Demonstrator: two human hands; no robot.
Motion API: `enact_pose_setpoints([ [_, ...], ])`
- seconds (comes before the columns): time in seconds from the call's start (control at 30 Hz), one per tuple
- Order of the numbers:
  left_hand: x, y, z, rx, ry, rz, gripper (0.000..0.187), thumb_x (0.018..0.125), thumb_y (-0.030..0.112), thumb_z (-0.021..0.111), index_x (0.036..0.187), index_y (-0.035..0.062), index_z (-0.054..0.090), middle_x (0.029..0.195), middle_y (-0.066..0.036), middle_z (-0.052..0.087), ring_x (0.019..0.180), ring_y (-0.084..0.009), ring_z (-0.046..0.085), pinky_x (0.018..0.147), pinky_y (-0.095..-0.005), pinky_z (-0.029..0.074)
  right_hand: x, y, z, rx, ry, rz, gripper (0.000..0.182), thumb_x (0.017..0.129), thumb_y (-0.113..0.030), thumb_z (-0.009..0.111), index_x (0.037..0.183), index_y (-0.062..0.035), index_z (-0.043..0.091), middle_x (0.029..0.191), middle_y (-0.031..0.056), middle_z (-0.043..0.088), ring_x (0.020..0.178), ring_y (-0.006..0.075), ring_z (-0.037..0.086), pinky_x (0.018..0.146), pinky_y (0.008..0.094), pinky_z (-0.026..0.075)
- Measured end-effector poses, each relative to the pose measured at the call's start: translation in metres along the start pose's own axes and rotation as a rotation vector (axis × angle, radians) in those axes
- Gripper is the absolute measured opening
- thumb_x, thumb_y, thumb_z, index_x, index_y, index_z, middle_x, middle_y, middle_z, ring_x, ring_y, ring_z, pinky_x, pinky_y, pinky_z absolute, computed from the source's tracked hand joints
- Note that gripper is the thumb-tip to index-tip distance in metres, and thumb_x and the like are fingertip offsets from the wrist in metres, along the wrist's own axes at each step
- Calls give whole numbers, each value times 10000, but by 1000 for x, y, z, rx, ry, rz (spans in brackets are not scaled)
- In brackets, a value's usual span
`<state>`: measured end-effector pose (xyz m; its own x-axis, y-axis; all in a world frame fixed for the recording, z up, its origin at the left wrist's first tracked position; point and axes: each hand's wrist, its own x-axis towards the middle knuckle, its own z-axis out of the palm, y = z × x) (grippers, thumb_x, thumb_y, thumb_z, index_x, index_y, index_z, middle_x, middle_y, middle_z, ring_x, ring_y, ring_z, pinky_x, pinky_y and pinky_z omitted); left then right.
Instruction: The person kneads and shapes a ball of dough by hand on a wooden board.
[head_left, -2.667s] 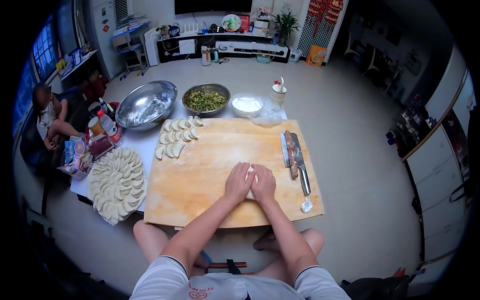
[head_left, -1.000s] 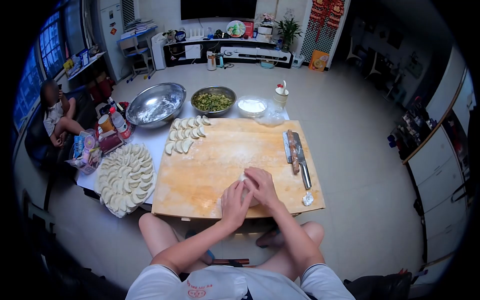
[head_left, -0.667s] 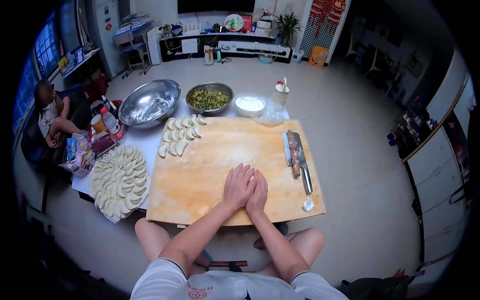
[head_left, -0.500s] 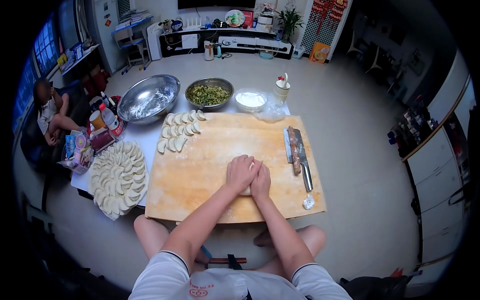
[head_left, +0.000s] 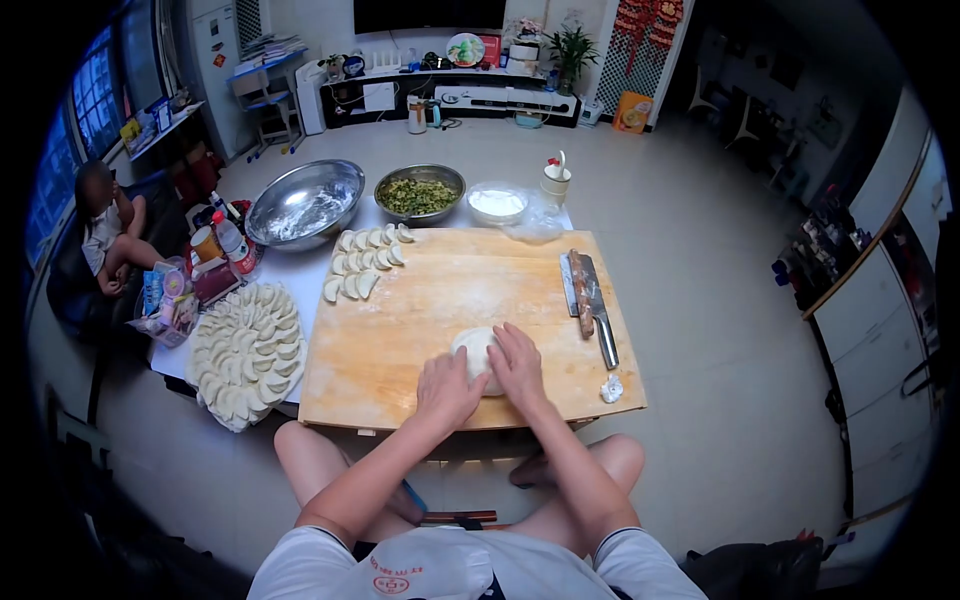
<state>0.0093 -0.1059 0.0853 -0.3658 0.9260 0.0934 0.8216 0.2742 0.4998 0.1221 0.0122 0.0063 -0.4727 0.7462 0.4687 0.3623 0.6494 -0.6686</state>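
Note:
A round, smooth lump of white dough (head_left: 472, 343) lies near the front middle of the floured wooden board (head_left: 420, 295). My left hand (head_left: 450, 388) presses against its near left side, fingers bent around the edge. On the right side, my right hand (head_left: 516, 362) curves over the dough with its fingers slightly spread. Part of the dough is hidden beneath both hands. Folded dumplings (head_left: 358, 262) sit in rows at the board's far left corner. Toward the right edge lie a cleaver (head_left: 603, 325) and a rolling pin (head_left: 583, 305), side by side, with a small crumpled white thing (head_left: 611, 389) nearer me.
A round tray of dumplings (head_left: 245, 350) stands left of the board. Behind it are a large steel bowl (head_left: 290, 205), a bowl of chopped green filling (head_left: 418, 194), a bowl of white flour (head_left: 497, 203) and a utensil holder (head_left: 555, 183). A person (head_left: 105, 225) sits at left.
My hands were stacked together over the dough; now they are apart, with the left drawn back toward me and left. More of the dough shows. The whole view has shifted slightly.

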Motion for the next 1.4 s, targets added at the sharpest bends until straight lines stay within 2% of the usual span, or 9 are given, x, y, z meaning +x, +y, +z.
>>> enact_pose_setpoints([
  [0.07, 6, -17, 29, 82, 478, 224, 538, 940, 355, 563, 1338, -1, 502, 1225, -259, 583, 1170, -414, 537, 1003, -488, 420, -16, -15, 14, -210, 63, -6, 422, 926, -261, 590, 1284, -39, 577, 1366, 182, 525, 1270, 357, 466, 1085, 491, 315],
  [0.27, 62, -32, 81, -249, 463, 324, 435, 945, 342, 554, 1220, 7, 599, 1213, -192, 599, 1118, -395, 555, 972, -470, 431, -5, -2, 33, -259, 266, -51, 365, 970, -234, 492, 1288, -81, 585, 1300, 131, 581, 1200, 333, 522, 1034, 436, 363],
  [0.5, 114, -27, 79, -264, 221, 89, 429, 955, 427, 524, 1141, 64, 657, 1133, -180, 644, 1016, -369, 595, 897, -457, 468, 48, 35, 29, -226, 81, 97, 327, 947, -343, 512, 1173, -158, 662, 1095, 74, 664, 1019, 302, 599, 818, 451, 459],
  [0.87, 52, -22, 70, -307, 237, 51, 547, 955, 483, 515, 1270, 41, 582, 1262, -209, 584, 1117, -380, 545, 968, -476, 420, 38, 19, -6, -331, -143, -157, 324, 953, -304, 538, 1226, -161, 641, 1219, 89, 627, 1172, 316, 541, 989, 444, 407],
  [0.97, 5, -2, 20, -318, 0, -67, 529, 953, 433, 545, 1281, 18, 565, 1261, -228, 575, 1131, -390, 534, 990, -468, 414, 14, 12, -10, -187, -220, -194, 356, 936, -296, 572, 1263, -161, 614, 1313, 87, 571, 1273, 311, 470, 1036, 460, 360],
  [1.03, -14, -7, 18, -259, 92, -47, 487, 963, 377, 542, 1277, 6, 564, 1266, -238, 569, 1158, -399, 525, 1002, -463, 412, 3, -3, -16, -12, -294, -114, 422, 916, -287, 607, 1294, -100, 579, 1406, 118, 502, 1347, 322, 406, 1074, 473, 325],
  [1.17, 10, -30, 58, -73, 526, 199, 431, 970, 302, 534, 1263, -12, 571, 1312, -250, 535, 1219, -417, 498, 1024, -445, 407, -19, -15, 25, -301, 92, -67, 469, 915, -266, 599, 1303, -8, 545, 1361, 181, 527, 1303, 358, 454, 1081, 485, 329],
  [1.27, 37, -41, 99, -429, 412, 187, 416, 971, 270, 520, 1267, -19, 567, 1328, -256, 529, 1261, -421, 479, 1053, -450, 394, -11, -4, 32, -262, 160, -86, 425, 916, -252, 584, 1278, -33, 570, 1330, 171, 555, 1262, 355, 489, 1039, 466, 379],
  [1.4, 70, -39, 96, -306, 406, 225, 407, 978, 277, 505, 1239, -26, 580, 1247, -258, 582, 1228, -428, 502, 1054, -457, 397, 18, 7, 27, -136, 98, 45, 346, 937, -271, 542, 1200, -62, 627, 1209, 129, 636, 1118, 332, 577, 949, 422, 452],
])
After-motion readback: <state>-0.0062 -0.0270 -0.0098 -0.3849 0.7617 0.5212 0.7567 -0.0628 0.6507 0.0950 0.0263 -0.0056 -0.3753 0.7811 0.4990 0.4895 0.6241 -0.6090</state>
